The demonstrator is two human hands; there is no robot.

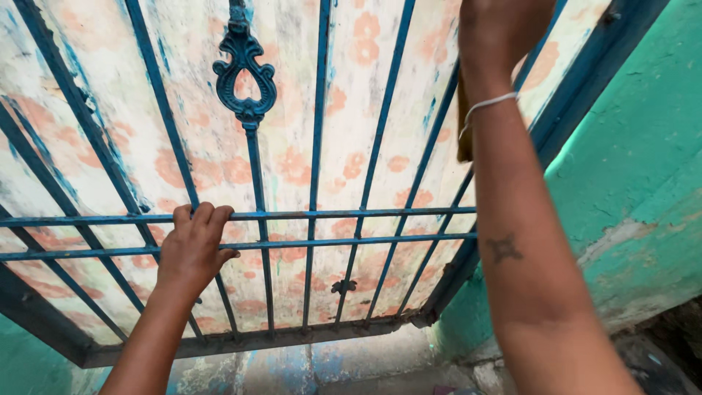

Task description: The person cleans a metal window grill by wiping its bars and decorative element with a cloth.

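While the left hand grips a crossbar of the blue iron grille, the right hand presses a tan cloth high up; grille looks rigid, heavy, best held by bars.

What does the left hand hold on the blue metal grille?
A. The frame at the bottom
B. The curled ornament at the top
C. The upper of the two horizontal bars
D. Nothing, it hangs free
C: the left hand has its fingers curled over the upper horizontal bar of the blue grille, well below the curled ornament and above the bottom frame.
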